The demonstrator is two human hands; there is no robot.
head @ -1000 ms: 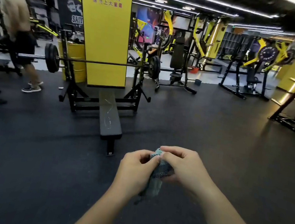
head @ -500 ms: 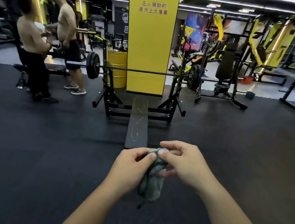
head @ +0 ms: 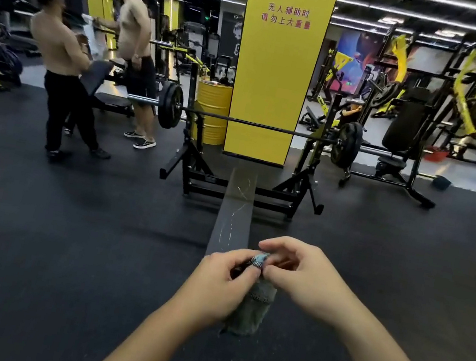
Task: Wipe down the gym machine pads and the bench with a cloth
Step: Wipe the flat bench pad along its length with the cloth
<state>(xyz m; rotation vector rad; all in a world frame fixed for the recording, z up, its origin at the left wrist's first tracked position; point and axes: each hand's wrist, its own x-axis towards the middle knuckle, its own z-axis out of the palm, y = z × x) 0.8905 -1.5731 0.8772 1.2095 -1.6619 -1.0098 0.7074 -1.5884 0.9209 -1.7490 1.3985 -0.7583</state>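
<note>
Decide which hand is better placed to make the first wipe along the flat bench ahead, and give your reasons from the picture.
Probably the left hand. It pinches the cloth at the top, with the rest hanging below it. The right hand touches only the top edge, fingers loose. Both sit equally near the bench.

Dark rubber floor [head: 31, 240]; bench [head: 233, 217] w/ rack [head: 301, 191] on it.

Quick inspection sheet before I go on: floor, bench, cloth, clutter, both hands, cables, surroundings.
Surface: dark rubber floor, bare near the bench.
Job's things: flat bench ahead, pale streaks on its pad; cloth hanging bunched between both hands.
Clutter: nothing seen by the bench.
Grip: left hand and right hand both pinch the cloth's top.
Cables: nothing seen.
Surroundings: loaded barbell racked over the bench, yellow pillar, yellow drum, two people left.
</note>
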